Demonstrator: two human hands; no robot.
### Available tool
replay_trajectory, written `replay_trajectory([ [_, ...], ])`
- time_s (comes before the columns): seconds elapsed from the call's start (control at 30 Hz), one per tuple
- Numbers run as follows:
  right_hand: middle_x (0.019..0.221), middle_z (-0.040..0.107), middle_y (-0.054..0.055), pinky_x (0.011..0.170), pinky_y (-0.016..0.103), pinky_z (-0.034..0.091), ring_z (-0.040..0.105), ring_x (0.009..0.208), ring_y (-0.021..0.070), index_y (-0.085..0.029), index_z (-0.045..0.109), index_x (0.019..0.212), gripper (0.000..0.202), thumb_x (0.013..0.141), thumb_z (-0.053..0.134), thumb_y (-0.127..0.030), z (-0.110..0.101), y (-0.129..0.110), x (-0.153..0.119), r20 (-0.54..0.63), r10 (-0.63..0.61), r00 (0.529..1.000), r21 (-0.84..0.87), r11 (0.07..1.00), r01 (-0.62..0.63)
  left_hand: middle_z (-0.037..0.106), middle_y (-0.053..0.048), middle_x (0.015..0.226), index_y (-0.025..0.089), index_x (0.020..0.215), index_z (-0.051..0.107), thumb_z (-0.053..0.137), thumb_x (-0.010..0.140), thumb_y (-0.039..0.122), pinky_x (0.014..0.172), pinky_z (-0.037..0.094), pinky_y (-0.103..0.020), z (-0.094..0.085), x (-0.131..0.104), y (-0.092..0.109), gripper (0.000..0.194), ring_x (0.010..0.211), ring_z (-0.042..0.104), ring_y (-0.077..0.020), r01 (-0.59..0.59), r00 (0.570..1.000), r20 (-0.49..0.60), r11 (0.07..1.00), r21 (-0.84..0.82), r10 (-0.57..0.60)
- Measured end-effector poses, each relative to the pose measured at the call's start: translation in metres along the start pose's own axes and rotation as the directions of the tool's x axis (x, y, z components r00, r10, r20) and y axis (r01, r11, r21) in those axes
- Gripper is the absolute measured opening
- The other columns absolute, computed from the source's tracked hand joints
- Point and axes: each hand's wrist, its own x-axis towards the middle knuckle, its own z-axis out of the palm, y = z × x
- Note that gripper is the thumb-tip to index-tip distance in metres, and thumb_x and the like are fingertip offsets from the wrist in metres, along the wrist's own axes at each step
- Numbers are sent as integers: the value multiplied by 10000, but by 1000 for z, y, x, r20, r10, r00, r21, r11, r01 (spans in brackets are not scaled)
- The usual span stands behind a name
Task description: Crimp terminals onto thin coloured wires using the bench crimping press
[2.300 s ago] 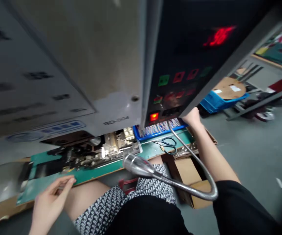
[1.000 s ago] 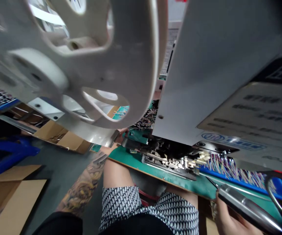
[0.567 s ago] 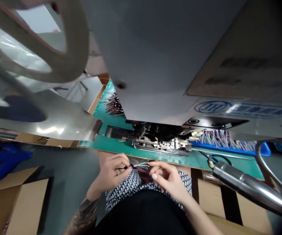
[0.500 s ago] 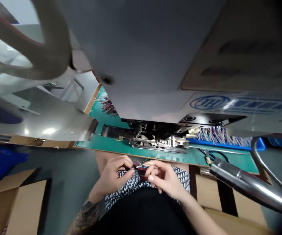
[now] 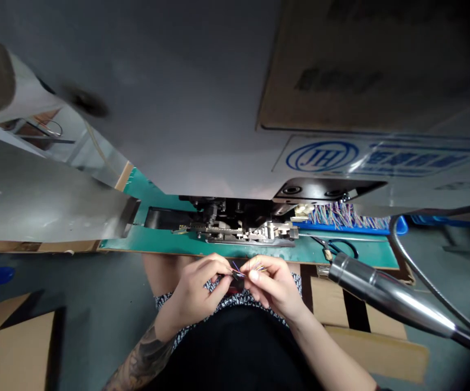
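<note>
Both my hands meet over my lap, just in front of the green bench edge. Several thin coloured wires (image 5: 238, 271) run between them, with a small dark piece at the left end that is too small to make out. My left hand (image 5: 206, 285) pinches that end between thumb and fingertips. Thumb and forefinger of my right hand (image 5: 272, 283) are closed on the wires, whose loose tips fan out over the fingers. Directly beyond my hands sits the metal working head of a machine (image 5: 251, 231), apart from them.
The large grey machine body (image 5: 202, 108) hangs over the green bench (image 5: 169, 239). A blue tray (image 5: 401, 225) of cut wires lies at right, near dark-handled scissors (image 5: 343, 248) and a metal lamp tube (image 5: 389, 293). Cardboard boxes (image 5: 20, 353) stand on the floor.
My right hand has shifted its hold, and the wire tips now fan out above its fingers. The left hand stays pinched. The head view has swung a little to the right.
</note>
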Motion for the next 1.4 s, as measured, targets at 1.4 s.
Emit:
replay_trajectory([
  [1.4,509,387,-95,444,210,150,188,460,53,-185,677,685,263,795,874,-319,30,-14,21,-431,-144,891,176,955,240,786,-68,993,189,1076,647,586,1025,68,818,619,-227,64,20,-6,145,894,791,-167,-45,934,-344,987,157,98],
])
